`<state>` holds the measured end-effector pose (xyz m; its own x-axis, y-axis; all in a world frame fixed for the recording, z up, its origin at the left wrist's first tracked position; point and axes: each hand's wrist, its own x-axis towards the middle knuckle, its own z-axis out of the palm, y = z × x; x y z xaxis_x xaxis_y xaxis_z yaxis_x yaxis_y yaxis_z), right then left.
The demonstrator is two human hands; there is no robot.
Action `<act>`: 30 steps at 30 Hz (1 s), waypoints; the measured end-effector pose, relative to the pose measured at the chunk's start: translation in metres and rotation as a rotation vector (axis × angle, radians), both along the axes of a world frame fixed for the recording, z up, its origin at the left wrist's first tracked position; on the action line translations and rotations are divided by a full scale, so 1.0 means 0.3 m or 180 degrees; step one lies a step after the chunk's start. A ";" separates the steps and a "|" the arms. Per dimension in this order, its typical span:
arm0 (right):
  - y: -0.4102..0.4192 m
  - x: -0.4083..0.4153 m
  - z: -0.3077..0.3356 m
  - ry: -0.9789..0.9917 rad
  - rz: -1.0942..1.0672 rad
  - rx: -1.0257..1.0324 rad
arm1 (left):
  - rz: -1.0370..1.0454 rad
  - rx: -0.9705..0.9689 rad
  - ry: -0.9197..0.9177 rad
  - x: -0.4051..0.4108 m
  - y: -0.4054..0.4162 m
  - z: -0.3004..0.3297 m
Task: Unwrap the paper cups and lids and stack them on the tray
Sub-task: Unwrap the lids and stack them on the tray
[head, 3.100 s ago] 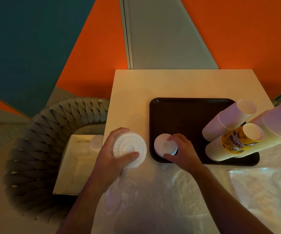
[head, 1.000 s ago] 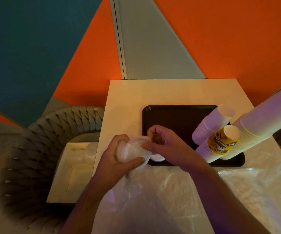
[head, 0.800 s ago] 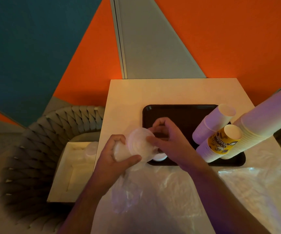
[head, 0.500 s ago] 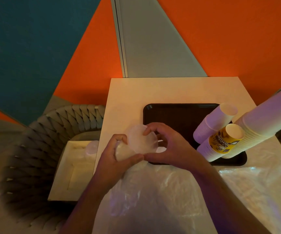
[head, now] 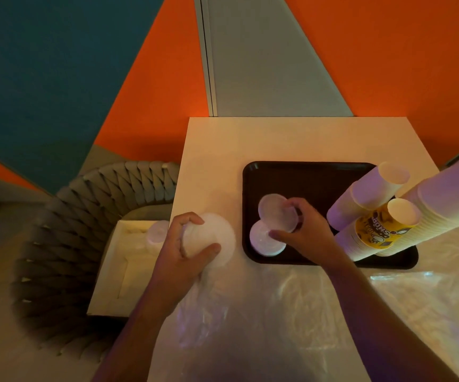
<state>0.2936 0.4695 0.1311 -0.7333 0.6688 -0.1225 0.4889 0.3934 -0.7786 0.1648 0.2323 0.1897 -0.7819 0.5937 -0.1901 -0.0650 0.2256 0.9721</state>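
Note:
A dark tray lies on the pale table. My left hand grips a stack of white lids over the table's left edge. My right hand pinches a single lid above the tray's near-left corner. Just below it a small pile of lids sits on the tray. Tall stacks of paper cups lean up from the tray's right side, one with a yellow printed cup.
Crumpled clear plastic wrap covers the near part of the table. To the left stands a woven grey chair with an open white box on its seat. Orange and teal walls rise behind.
My right hand has pulled one lid off the stack in my left hand and carried it right, over the pile on the tray. The left hand has drawn back to the left.

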 end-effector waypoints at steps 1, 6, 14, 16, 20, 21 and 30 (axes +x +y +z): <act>0.000 0.002 -0.038 -0.0157 0.0017 0.0033 | -0.0002 -0.0006 -0.0024 -0.002 -0.004 -0.005; -0.034 -0.005 -0.154 -0.0426 0.0269 0.0182 | -0.0046 -0.0094 0.0012 -0.009 -0.009 -0.013; -0.041 -0.003 -0.208 -0.0492 0.0285 0.0249 | -0.0019 -0.0089 -0.0103 -0.029 -0.016 -0.019; -0.042 -0.001 -0.211 -0.0485 0.0287 0.0303 | -0.0019 -0.0077 -0.0138 -0.034 -0.017 -0.020; -0.054 0.002 -0.210 -0.0606 0.0266 0.0267 | -0.0078 -0.0083 -0.0027 -0.040 -0.010 -0.019; -0.057 0.002 -0.211 -0.0615 0.0254 0.0245 | -0.0092 -0.0081 0.0027 -0.038 -0.007 -0.017; -0.069 -0.005 -0.159 -0.0757 0.0152 0.0316 | -0.0122 -0.0061 0.0165 -0.034 0.000 -0.010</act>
<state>0.2921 0.4489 0.0834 -0.7226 0.6515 -0.2309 0.6328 0.4890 -0.6004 0.1547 0.2321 0.1866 -0.7678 0.6199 -0.1616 -0.0058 0.2456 0.9694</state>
